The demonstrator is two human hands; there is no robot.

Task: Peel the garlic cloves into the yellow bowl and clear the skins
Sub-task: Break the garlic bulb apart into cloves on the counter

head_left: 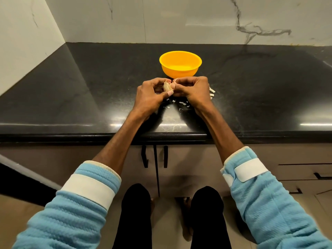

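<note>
A pale garlic clove sits between both hands, just in front of the yellow bowl. My left hand grips it with curled fingers and thumb. Fingertips of my right hand pinch at its top end, where some skin sticks up. Small white bits of garlic skin lie scattered on the black counter beneath the hands. More garlic pieces lie to the right, partly hidden behind my right hand. I cannot see whether the bowl holds anything.
The black stone counter runs left to right, with a marble wall behind and at the left. Its front edge is near my forearms. Cabinet doors with black handles are below.
</note>
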